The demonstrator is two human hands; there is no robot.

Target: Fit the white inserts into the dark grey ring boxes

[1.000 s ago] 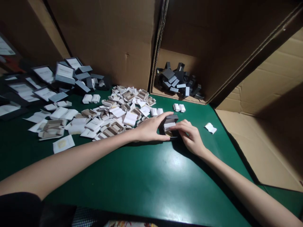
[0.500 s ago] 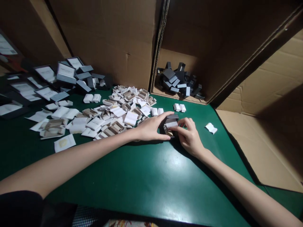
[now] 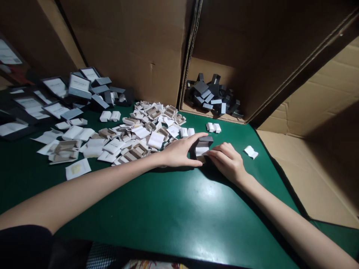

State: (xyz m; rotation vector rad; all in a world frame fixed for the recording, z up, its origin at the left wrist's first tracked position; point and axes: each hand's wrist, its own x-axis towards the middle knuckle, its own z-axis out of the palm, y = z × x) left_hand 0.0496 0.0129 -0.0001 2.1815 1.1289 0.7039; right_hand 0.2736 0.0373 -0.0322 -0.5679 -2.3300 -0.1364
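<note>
A small dark box (image 3: 205,140) with its lid raised is at the middle of the green table, tilted toward me. My left hand (image 3: 179,152) grips it from the left, thumb on the near side and fingers on the far side. A white folded paper insert (image 3: 201,150) shows inside the box. At the box's right side, my right hand (image 3: 227,161) has its fingers curled together, with the tips pinching the right end of the white insert. Those fingertips partly cover the box's lower right part.
White paper pieces and grey-brown card trays (image 3: 137,151) lie heaped on the left. Open dark boxes (image 3: 80,84) with white linings are piled behind them. Dark boxes (image 3: 206,91) fill a cardboard compartment at the back. White pieces (image 3: 213,127) and a crumpled paper (image 3: 251,152) lie rightward.
My right hand has shifted slightly right, its fingers drawn back from the box's inside to its right edge. More of the white insert now shows. My left hand keeps its hold.
</note>
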